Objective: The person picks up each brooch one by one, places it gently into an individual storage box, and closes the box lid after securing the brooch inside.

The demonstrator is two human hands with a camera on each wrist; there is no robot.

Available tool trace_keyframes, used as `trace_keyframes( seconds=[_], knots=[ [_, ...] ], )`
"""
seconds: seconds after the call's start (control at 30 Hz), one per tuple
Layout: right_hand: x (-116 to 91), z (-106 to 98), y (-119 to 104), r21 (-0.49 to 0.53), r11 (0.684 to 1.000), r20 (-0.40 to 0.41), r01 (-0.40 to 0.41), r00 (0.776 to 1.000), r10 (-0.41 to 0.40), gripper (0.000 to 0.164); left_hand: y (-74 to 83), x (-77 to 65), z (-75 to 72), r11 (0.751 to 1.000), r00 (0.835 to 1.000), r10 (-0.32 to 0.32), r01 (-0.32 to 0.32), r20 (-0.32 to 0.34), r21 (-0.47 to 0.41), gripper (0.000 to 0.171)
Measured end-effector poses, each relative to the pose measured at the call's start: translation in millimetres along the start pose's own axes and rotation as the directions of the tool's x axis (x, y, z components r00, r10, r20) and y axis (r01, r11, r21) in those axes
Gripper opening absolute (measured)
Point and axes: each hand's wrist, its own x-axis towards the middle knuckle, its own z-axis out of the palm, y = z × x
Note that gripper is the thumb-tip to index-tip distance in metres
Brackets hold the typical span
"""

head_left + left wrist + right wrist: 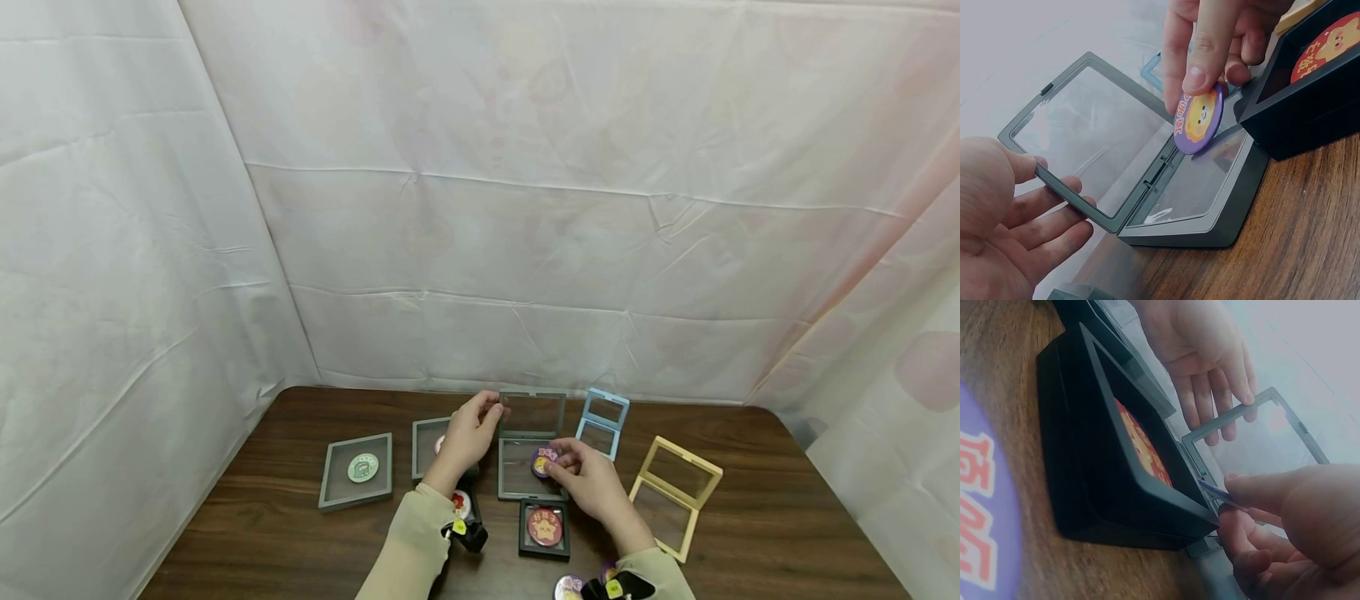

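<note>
Right hand (597,487) with one purple badge (1201,122), left hand (467,435) with one lid (536,413)

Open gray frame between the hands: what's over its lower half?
A purple badge, pinched by the right hand; badge and hand hide some of the clear film beneath.

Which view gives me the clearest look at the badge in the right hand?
The left wrist view. There the badge shows its printed yellow face large, with the right hand covering only its top edge. The head view shows it small and partly covered; the right wrist view shows it nearly edge-on.
</note>
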Motion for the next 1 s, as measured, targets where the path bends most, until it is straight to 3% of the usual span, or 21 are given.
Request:
trace_keyframes(
  seconds=[0.3, 0.43, 0.63, 1.0],
  knots=[
    [-0.6, -3.9, -2.5, -0.010, 1.000, 0.038, 0.002, 0.999, -0.002, 0.047, 0.4, -0.3, -0.2, 1.000, 1.000, -0.004, 0.004, -0.008, 0.008, 0.031],
    [0.4, -4.6, -1.0, -0.064, 0.997, 0.075, 0.053, 0.996, -0.048, 0.047, 1.2, -0.5, -0.1, 1.000, 1.000, -0.001, 0.001, -0.009, 0.011, 0.030],
    [2.8, -3.0, 2.5, -0.170, 0.973, 0.131, 0.154, 0.982, -0.133, 0.045, 1.8, 0.1, 0.0, 1.000, 1.000, 0.000, 0.000, -0.009, 0.019, 0.031],
    [0.7, 4.9, 3.7, -0.309, 0.925, 0.130, 0.220, 0.974, -0.188, 0.044, 2.0, -0.4, 0.9, 1.000, 1.000, -0.006, 0.007, -0.012, 0.019, 0.030]
  ],
)
